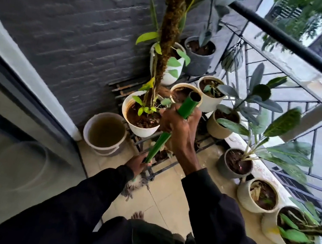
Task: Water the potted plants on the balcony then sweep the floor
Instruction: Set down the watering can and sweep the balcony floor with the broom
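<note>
While gripped, green handle (163,140), hollow end up

Both arms, in dark sleeves (215,212), reach forward; the right hand (178,124), raised higher, curls its fingers round a green pole (161,140); the left hand (138,163) grips it lower down.

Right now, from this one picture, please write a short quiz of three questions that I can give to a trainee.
1. True or false: the left hand and the right hand both grip the green handle.
2. Which hand grips higher on it? A. left B. right
3. Fill in: the white bucket holds murky ____.

Key: 1 true; 2 B; 3 water.
</note>
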